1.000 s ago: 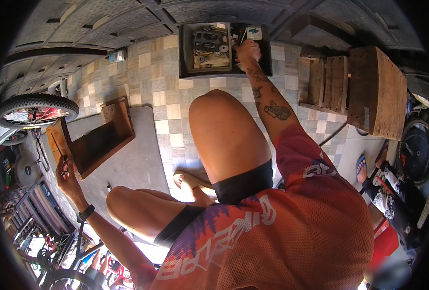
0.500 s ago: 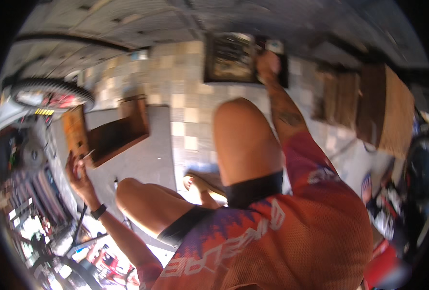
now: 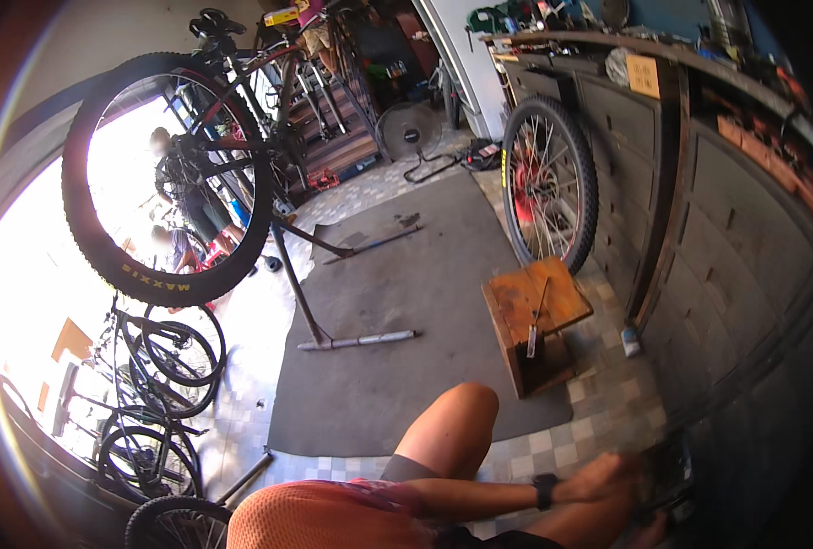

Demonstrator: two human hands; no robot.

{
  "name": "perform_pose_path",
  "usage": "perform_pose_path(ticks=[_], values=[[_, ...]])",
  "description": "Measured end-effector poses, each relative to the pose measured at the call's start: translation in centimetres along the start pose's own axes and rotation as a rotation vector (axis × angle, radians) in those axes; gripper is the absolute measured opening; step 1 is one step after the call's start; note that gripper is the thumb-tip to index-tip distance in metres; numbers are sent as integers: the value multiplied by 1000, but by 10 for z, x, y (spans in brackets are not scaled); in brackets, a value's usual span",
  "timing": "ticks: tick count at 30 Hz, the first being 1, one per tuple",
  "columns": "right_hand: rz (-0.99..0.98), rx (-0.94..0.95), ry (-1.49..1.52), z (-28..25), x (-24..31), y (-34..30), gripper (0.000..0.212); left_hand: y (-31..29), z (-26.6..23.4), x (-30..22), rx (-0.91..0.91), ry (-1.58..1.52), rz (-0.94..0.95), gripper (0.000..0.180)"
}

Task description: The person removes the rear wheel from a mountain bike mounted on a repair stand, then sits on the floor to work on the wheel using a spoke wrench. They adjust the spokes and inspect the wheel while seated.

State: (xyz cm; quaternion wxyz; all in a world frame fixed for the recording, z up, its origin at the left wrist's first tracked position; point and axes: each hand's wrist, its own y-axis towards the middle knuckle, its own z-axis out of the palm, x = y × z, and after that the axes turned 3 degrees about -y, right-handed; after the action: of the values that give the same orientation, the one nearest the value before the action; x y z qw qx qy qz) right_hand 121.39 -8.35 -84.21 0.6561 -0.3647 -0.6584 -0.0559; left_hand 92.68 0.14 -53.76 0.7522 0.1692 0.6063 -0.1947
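Observation:
My left hand [image 3: 599, 478], with a dark watch on its wrist, reaches to the lower right beside my raised knee. It is smeared by motion, so its fingers cannot be made out. Just past it is a dark box-like thing [image 3: 667, 471], deep in shadow. Low at the edge, a small part of my right hand [image 3: 650, 531] shows near that box, its fingers hidden and blurred. On the small wooden stool [image 3: 553, 302] lies a thin-shafted tool [image 3: 533, 340] with a pale handle, apart from both hands.
A bicycle [image 3: 233, 146] hangs on a repair stand [image 3: 301, 284] over a grey mat [image 3: 379, 302]. A loose wheel [image 3: 588, 183] leans against dark cabinets [image 3: 727, 238]. A floor fan [image 3: 406, 128] stands behind. Several bicycles [image 3: 159, 393] line the left, and people [image 3: 200, 197] are outside.
The view has swung left, toward the hanging bicycle. My left hand has moved from beside the stool to the dark box, near my right hand. The pale-handled tool now lies on the stool.

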Motion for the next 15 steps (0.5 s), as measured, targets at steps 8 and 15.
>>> perform_pose_path(ticks=[8, 15], values=[[-317, 610, -224, 140, 136, -181, 39, 22, 7, 5, -7, 135, -249, 50], [-654, 420, -426, 99, 246, -224, 31, -23, -58, -38, -99, 219, -31, 23]])
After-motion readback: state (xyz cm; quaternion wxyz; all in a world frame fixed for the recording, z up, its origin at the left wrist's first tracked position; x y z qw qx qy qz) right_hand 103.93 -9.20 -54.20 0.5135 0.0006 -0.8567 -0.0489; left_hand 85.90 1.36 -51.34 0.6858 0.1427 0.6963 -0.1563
